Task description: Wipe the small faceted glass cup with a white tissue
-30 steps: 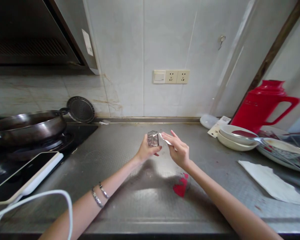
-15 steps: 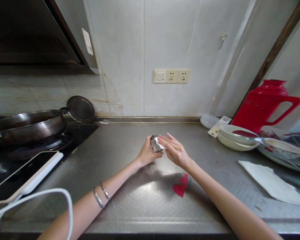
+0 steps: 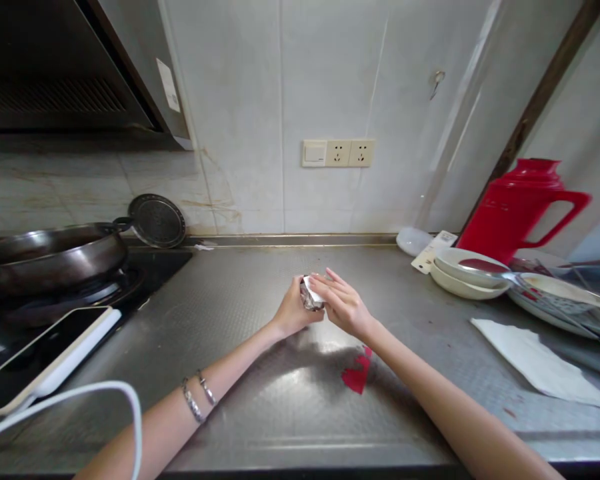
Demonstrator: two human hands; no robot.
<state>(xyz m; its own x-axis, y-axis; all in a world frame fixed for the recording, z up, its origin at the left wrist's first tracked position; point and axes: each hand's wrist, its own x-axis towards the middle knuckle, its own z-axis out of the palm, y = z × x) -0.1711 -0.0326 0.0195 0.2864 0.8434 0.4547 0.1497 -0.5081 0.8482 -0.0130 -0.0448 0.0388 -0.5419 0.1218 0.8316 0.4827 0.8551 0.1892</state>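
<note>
A small silvery foil-like object is held above the middle of the steel counter. My left hand wraps round it from the left. The fingers of my right hand lie nearly flat over its top, pressing something white against it; whether this is paper or a tissue cannot be made out. Just below my right wrist, torn red scraps rest on the counter. My fingers hide part of the foil-like object.
On the left are a pan on the black stove, a phone and a white cable. At right stand a red thermos, stacked bowls, a patterned plate and a white sheet.
The view has shifted slightly, moving the surroundings a little to the left. My right fingers have slid a bit further left over the top of the foil-like object, which stays in my left hand.
</note>
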